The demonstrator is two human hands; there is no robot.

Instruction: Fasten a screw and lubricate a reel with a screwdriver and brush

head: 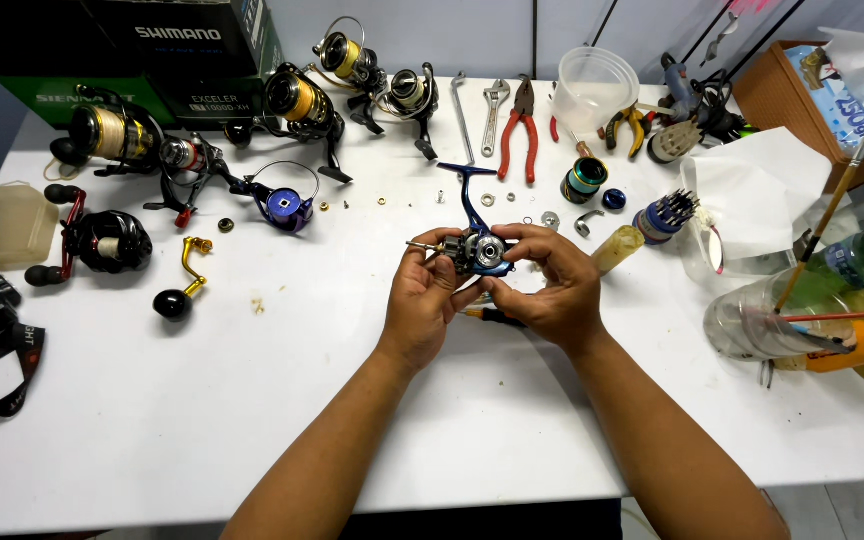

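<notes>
White table [152, 430] filling the frame, pale wall along the top edge. Crowded upper half: several fishing reels [297, 100] at upper left, red-handled pliers [522, 125] and a clear plastic tub [592, 85] at top centre, clear bottles [812, 310] at right.

At centre, held just above the table, a blue reel body [480, 245]; long axis running up the frame, foot stem pointing toward the top edge.

Left hand [430, 300] curled around the body's left side, fingers grasping it. Right hand [550, 280] clasping the right side, thumb and fingertips pinched on it. Both forearms rising from the bottom edge, converging at centre.
</notes>
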